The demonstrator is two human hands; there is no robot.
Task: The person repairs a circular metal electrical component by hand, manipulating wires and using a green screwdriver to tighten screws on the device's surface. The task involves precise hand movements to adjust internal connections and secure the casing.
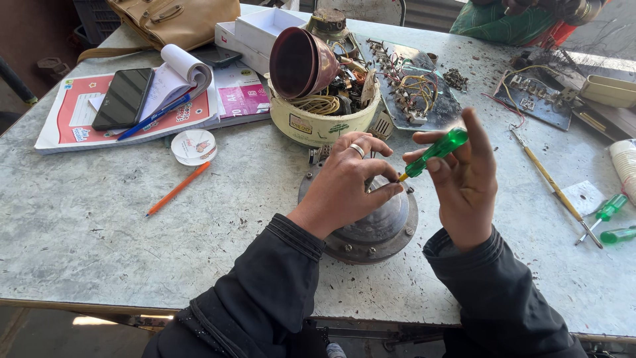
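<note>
A round grey metal motor housing point(384, 229) with bolts around its rim lies on the table near the front edge. My left hand point(348, 179), a ring on one finger, rests on top of it with the fingers curled over the dome. My right hand point(464, 179) holds a screwdriver with a clear green handle point(438, 151) just above the housing, its tip pointing down-left toward the fingertips of my left hand. Both arms wear dark sleeves.
A cream tub point(318, 119) of wires and parts with a maroon cone point(298, 63) stands behind the housing. Notebooks, a phone point(124, 97), pens and a tan bag lie at left. Circuit boards point(417, 86), a long tool point(553, 185) and green screwdrivers point(606, 211) lie at right. Another person sits beyond the table.
</note>
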